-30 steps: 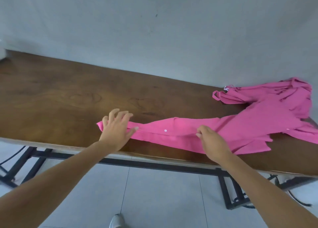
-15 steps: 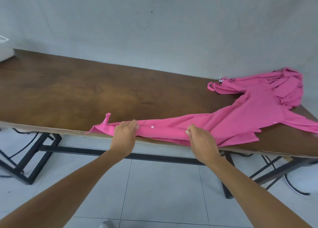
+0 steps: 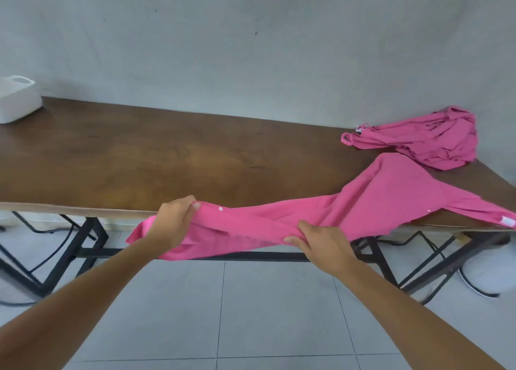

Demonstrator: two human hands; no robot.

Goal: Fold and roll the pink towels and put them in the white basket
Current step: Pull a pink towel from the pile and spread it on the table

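Observation:
A long pink cloth [image 3: 377, 202] with white buttons stretches from the table's right side out over its front edge. My left hand [image 3: 174, 223] grips its near end in front of the edge, fingers curled round the fabric. My right hand [image 3: 321, 242] pinches a fold of it a little to the right. Part of the cloth hangs in the air between my hands. A second pink cloth [image 3: 427, 141] lies crumpled at the table's back right. The white basket [image 3: 16, 99] stands on the far left end of the table.
The brown wooden table [image 3: 139, 163] stands against a grey wall on a black metal frame [image 3: 83, 244]. Cables run on the tiled floor under its left side. A white round object [image 3: 485, 277] sits on the floor at the right.
Both hands have closed on the pink cloth and pulled it toward me, off the front edge. It has come away from the crumpled pile. The view has backed off, and the basket shows.

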